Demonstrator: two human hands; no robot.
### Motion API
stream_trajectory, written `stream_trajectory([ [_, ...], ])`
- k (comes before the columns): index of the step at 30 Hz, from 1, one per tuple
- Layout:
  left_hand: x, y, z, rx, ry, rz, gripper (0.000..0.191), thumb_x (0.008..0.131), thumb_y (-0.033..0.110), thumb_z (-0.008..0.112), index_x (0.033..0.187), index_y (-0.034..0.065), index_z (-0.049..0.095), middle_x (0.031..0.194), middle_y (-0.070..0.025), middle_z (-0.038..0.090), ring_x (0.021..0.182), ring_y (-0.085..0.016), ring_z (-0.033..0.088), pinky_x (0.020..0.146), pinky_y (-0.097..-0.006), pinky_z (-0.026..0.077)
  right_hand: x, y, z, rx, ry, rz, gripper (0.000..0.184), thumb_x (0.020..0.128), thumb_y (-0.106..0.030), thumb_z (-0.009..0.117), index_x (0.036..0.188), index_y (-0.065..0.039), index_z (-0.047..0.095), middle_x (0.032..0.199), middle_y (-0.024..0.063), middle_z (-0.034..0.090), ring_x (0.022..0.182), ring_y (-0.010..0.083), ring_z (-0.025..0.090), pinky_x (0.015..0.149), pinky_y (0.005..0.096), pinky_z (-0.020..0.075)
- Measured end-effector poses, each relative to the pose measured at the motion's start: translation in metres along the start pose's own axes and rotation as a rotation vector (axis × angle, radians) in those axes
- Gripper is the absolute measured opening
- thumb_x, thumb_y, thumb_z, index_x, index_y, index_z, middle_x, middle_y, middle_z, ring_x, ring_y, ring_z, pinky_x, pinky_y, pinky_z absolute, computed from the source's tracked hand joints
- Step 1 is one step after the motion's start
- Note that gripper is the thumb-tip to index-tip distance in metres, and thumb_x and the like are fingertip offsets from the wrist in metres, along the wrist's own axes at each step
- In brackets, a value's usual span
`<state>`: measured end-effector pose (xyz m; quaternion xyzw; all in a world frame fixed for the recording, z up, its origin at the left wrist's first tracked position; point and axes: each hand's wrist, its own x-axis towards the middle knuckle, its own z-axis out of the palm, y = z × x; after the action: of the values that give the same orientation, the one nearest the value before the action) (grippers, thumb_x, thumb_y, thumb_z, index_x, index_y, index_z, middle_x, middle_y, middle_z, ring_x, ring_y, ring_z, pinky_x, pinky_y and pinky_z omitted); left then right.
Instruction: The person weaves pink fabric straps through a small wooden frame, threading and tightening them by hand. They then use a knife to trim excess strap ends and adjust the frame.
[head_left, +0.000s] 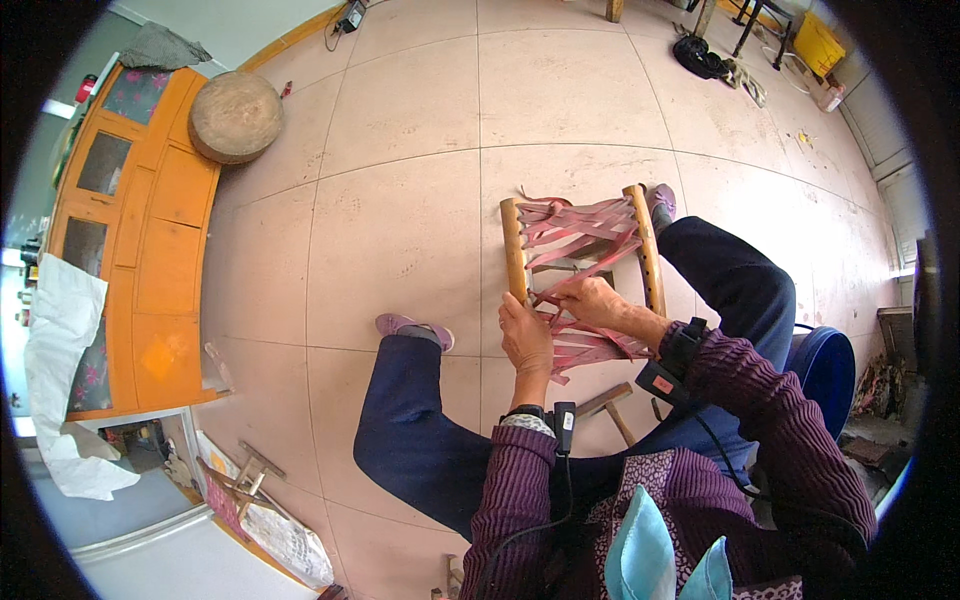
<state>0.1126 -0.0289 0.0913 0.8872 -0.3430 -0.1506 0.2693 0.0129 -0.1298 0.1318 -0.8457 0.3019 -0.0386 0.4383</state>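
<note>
Between my knees stands a small wooden stool frame, with faded red straps (589, 225) laced back and forth through holes in its two rails. My left hand (527, 337) is closed around the near end of the left rail (513, 247), thumb close to the lacing. Over the straps, my right hand (596, 304) pinches a strap beside that same rail. Several holes show bare along the right rail (649, 262). Loose strap ends hang at the far left corner and below my hands. My fingers partly hide the strap at the pinch.
An orange wooden cabinet (169, 225) lines the left side, beside a round wooden block (236, 116). A hammer-like wooden-handled tool (619, 424) lies below the stool. At my right is a blue bucket (825, 379). Black cables run from both my wrists.
</note>
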Motion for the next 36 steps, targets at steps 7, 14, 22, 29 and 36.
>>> stream_trajectory([
  [7,-0.001,0.008,-0.006,0.039,-0.018,0.102,0.037,0.089,0.014,0.048,0.121,-0.0029,0.038,0.103,-0.0208,0.052,0.098,-0.037,0.054,0.074,-0.0449,0.05,-0.021,-0.013,-0.012,0.052,0.005,0.064,0.026,0.08,-0.007,0.053,0.104,-0.01,0.063,0.089,0.0146,0.065,0.082,0.0293,0.064,0.072,0.0363,0.0508],
  [14,0.004,0.008,0.01,0.027,-0.031,0.093,0.04,0.09,0.02,0.048,0.122,-0.0012,0.039,0.103,-0.0202,0.055,0.091,-0.038,0.058,0.071,-0.0453,0.05,-0.022,0.003,-0.019,-0.04,-0.048,0.07,0.021,0.078,-0.005,0.055,0.097,-0.005,0.063,0.089,0.0161,0.065,0.083,0.0298,0.063,0.073,0.0363,0.0505],
  [22,0.04,-0.062,0.025,-0.626,-0.141,-0.022,0.034,0.092,0.026,0.044,0.118,0.0051,0.054,0.108,-0.0148,0.062,0.102,-0.026,0.058,0.089,-0.0346,0.043,-0.035,0.018,-0.025,0.073,0.218,0.238,0.02,0.076,0.003,0.057,0.094,-0.002,0.063,0.092,0.0155,0.065,0.086,0.0265,0.064,0.073,0.0338,0.0507],
  [29,0.069,-0.062,0.041,-0.742,-0.495,-0.004,0.031,0.088,0.008,0.037,0.113,0.0039,0.055,0.104,-0.0047,0.059,0.095,-0.013,0.054,0.082,-0.0261,0.043,-0.021,-0.002,-0.022,0.225,0.153,0.203,0.02,0.079,0.001,0.057,0.098,-0.002,0.062,0.093,0.0116,0.063,0.073,0.02,0.064,0.061,0.0322,0.0523],
  [36,0.074,-0.05,0.017,-0.317,-0.418,0.168,0.024,0.088,0.015,0.046,0.108,0.0065,0.056,0.098,-0.0152,0.064,0.092,-0.027,0.061,0.08,-0.0337,0.046,0.014,0.002,0.005,-0.132,0.033,0.176,0.016,0.084,-0.016,0.055,0.094,-0.005,0.061,0.076,0.016,0.063,0.071,0.0282,0.064,0.06,0.0385,0.0508],
])
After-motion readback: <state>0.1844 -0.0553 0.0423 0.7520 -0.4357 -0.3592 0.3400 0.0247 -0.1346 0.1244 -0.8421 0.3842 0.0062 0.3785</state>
